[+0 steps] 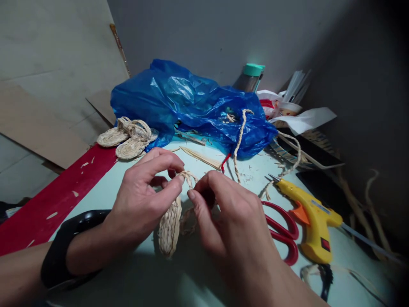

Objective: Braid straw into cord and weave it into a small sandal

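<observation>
A small woven straw slipper (170, 226) hangs upright below my fingers, its sole turned partly toward me. My left hand (145, 189) pinches it near the top, thumb against curled fingers. From there a thin straw braid (189, 175) loops across to my right hand (230, 213), whose thumb and forefinger are closed on it. What lies deeper inside both grips is hidden by the fingers. Behind my left hand, a pair of finished-looking straw slippers (132, 138) rests beside the blue plastic bag (191, 102).
On the right lie red-handled scissors (292, 232) and a yellow glue gun (315, 221), its nozzle pointing up-left. A long braid (241, 143) drapes over the bag. A teal-lidded jar (254, 70) stands behind. Red cloth (64, 192) covers the table's left edge, dotted with straw scraps.
</observation>
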The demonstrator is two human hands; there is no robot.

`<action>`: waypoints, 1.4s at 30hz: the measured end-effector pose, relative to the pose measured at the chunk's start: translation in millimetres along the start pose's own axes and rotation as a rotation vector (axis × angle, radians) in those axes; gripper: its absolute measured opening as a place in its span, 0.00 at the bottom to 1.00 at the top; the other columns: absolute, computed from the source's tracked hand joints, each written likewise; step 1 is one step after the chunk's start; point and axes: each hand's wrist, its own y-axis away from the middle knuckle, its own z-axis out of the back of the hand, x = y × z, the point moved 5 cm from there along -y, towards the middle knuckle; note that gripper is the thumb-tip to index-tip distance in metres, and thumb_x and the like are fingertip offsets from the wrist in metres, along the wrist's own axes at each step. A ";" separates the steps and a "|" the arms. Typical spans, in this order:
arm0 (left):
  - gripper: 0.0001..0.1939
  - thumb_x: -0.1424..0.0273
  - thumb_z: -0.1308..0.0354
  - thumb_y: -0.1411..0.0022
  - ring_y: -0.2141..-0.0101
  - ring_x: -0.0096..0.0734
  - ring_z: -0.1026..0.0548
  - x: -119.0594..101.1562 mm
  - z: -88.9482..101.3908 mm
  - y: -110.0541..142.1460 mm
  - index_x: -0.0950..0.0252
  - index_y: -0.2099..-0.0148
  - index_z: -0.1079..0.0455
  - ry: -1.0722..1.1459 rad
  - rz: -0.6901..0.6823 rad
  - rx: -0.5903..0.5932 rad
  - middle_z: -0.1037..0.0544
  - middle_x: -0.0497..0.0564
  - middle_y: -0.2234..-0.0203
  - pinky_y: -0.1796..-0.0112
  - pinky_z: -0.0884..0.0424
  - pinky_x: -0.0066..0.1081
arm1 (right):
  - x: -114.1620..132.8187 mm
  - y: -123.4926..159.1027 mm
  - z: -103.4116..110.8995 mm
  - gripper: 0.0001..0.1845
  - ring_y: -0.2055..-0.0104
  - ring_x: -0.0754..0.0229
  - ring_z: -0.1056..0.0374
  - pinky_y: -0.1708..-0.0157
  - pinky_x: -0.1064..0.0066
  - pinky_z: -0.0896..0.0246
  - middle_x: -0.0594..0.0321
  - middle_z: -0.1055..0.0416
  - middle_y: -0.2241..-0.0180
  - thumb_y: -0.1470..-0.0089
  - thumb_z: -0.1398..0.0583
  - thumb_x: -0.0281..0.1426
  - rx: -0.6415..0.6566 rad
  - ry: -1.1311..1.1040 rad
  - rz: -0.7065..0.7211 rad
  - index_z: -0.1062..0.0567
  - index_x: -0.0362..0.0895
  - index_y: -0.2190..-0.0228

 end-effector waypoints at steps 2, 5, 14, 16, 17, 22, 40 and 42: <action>0.04 0.74 0.42 0.43 0.59 0.31 0.26 0.0 -0.4 0.2 0.61 0.69 0.28 0.017 0.006 -0.008 0.25 0.48 0.64 0.71 0.30 0.23 | -1.3 -1.9 2.2 0.07 0.69 0.57 0.36 0.70 0.65 0.44 0.61 0.34 0.72 0.42 0.43 0.26 -0.025 -0.017 0.019 0.31 0.43 0.73; 0.04 0.74 0.41 0.42 0.59 0.31 0.26 -0.8 -0.5 0.0 0.61 0.69 0.28 0.026 0.001 -0.015 0.25 0.47 0.64 0.71 0.30 0.23 | -4.1 -3.8 4.3 0.06 0.62 0.58 0.36 0.64 0.66 0.40 0.59 0.34 0.66 0.41 0.43 0.25 -0.059 -0.108 0.023 0.30 0.43 0.71; 0.04 0.74 0.40 0.42 0.57 0.35 0.27 1.8 -0.3 0.6 0.59 0.67 0.28 0.047 0.038 0.006 0.26 0.48 0.62 0.68 0.29 0.27 | -9.4 -0.4 0.7 0.07 0.64 0.62 0.33 0.65 0.69 0.38 0.64 0.30 0.63 0.42 0.41 0.25 -0.022 -0.313 -0.141 0.32 0.46 0.61; 0.03 0.73 0.41 0.42 0.57 0.36 0.26 2.5 -1.9 1.1 0.60 0.68 0.28 0.052 0.046 0.013 0.26 0.48 0.62 0.67 0.29 0.28 | -10.1 -0.8 -1.6 0.05 0.63 0.62 0.33 0.65 0.69 0.38 0.64 0.30 0.63 0.42 0.41 0.25 0.024 -0.345 -0.155 0.31 0.46 0.62; 0.03 0.73 0.41 0.42 0.57 0.36 0.26 2.8 -2.9 1.2 0.60 0.68 0.29 0.048 0.052 0.022 0.25 0.48 0.62 0.67 0.29 0.29 | -10.9 -1.2 -2.4 0.05 0.63 0.62 0.33 0.65 0.69 0.38 0.64 0.30 0.64 0.42 0.42 0.25 0.040 -0.355 -0.164 0.31 0.46 0.63; 0.04 0.71 0.44 0.42 0.61 0.36 0.25 4.5 -6.8 -0.7 0.59 0.64 0.29 -0.008 0.110 0.109 0.24 0.48 0.61 0.67 0.29 0.31 | -15.8 -5.0 -1.5 0.04 0.65 0.61 0.33 0.67 0.70 0.39 0.64 0.29 0.66 0.44 0.42 0.25 0.055 -0.385 -0.215 0.31 0.46 0.65; 0.00 0.69 0.38 0.37 0.71 0.22 0.31 32.6 44.1 -41.7 0.58 0.62 0.26 0.452 0.259 -0.215 0.30 0.41 0.73 0.69 0.29 0.26 | -39.7 -19.9 13.6 0.05 0.71 0.62 0.34 0.75 0.73 0.38 0.64 0.31 0.71 0.52 0.41 0.24 0.012 -0.516 -0.329 0.32 0.46 0.71; 0.02 0.71 0.39 0.38 0.75 0.20 0.35 37.9 40.0 -44.9 0.62 0.64 0.27 0.460 0.280 -0.146 0.34 0.40 0.79 0.73 0.33 0.24 | -37.6 -20.9 15.5 0.05 0.71 0.63 0.35 0.75 0.74 0.38 0.64 0.32 0.71 0.52 0.41 0.24 0.037 -0.533 -0.310 0.32 0.45 0.72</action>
